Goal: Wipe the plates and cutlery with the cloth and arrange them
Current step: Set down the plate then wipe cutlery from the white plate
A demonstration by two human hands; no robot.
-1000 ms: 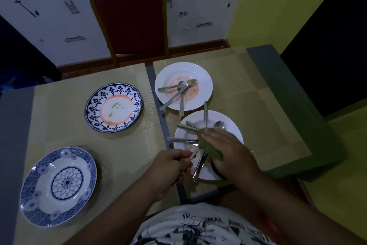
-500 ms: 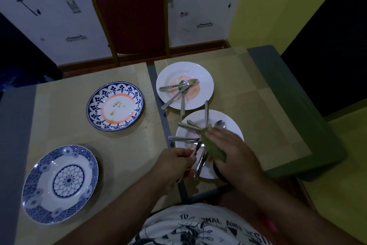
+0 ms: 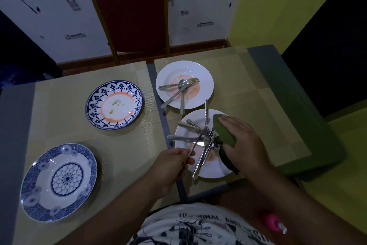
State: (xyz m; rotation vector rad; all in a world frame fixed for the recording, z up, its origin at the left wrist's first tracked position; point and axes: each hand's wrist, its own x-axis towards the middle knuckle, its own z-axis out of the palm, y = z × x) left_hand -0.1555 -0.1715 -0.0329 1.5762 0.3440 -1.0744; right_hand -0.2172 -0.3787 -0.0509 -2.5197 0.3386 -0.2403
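— How far along is it?

— Early, I'd judge. The far white plate (image 3: 205,72) and the flowered plate (image 3: 93,103) both show orange smears, and the flowered one has crumbs too. The blue plate (image 3: 39,167) at the tabletop's near-left corner looks clean. Nothing looks arranged yet: cutlery (image 3: 185,125) lies heaped on the near white plate (image 3: 210,167), and more pieces (image 3: 174,96) lie on the far one.

— What's in hand?

— The left hand (image 3: 170,165) pinches the handle of a fork (image 3: 199,139) between thumb and fingertips. The right hand (image 3: 244,141) has its fingers wrapped over the folded cloth (image 3: 223,132).

— Where is the fork, and which way does it lie?

— Over the near white plate, by the tabletop's near edge. Its long axis runs diagonally, with the handle toward the near edge and the tines toward the far edge and a little right. The cloth sits just beside the tines; I can't tell whether they touch.
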